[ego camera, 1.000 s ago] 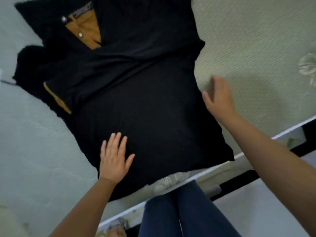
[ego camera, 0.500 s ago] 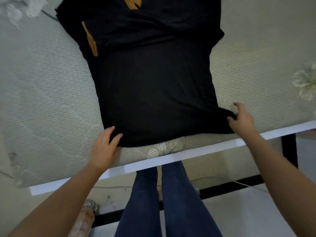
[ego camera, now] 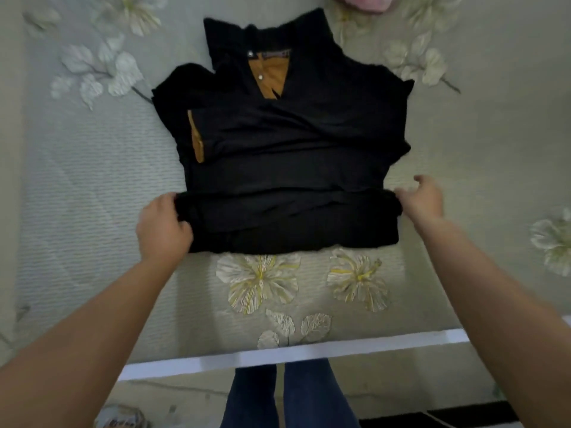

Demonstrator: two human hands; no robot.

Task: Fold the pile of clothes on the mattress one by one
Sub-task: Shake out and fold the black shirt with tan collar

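The mattress (ego camera: 92,242), pale with a printed flower pattern, fills most of the view and serves as the flat work surface; its white near edge runs across the bottom, with the person's blue jeans (ego camera: 287,396) showing below it. In the middle of the mattress lies the black shirt (ego camera: 293,143), collar toward the far side, with mustard-coloured lining showing at the open neck and on a strip at its left edge. Its sleeves appear to be tucked in across the body, so it already forms a rough rectangle, which suits a bottom-up fold. The near hem (ego camera: 290,220) is lifted and doubled over into a thick band, and that band is carried at both ends so it travels evenly toward the collar.

The left hand (ego camera: 163,225) has its fingers curled round the left end of the band, gripping it firmly. The right hand (ego camera: 423,200) pinches the right end between thumb and lower fingers, while its other fingers stand loosely raised. At the far edge, well apart from the shirt, a bit of pink cloth (ego camera: 364,3) peeks in, probably another garment waiting its turn.
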